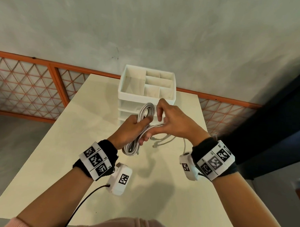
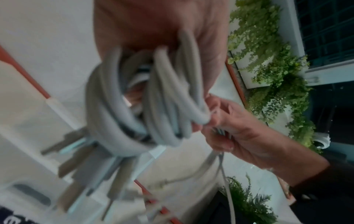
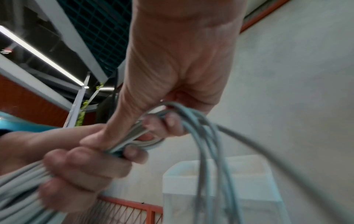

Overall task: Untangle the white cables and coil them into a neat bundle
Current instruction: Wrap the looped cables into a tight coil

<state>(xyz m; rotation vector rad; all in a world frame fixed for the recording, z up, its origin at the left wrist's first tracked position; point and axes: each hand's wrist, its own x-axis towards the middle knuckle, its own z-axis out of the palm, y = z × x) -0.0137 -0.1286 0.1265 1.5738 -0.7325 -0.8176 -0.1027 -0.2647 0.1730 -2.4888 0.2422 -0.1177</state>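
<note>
White cables (image 1: 142, 123) | coil gripped in curled left hand (image 1: 130, 129) fingers | right hand (image 1: 172, 121) pinches strands beside it | above table (image 1: 59, 144)

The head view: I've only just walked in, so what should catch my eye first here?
Two hands meet over a cream table: the left hand grips a coil of white cables, while the right hand pinches the loose strands trailing off it. Behind them stands a white drawer organizer with open compartments on top. Both wrists carry black-and-white patterned bands.
</note>
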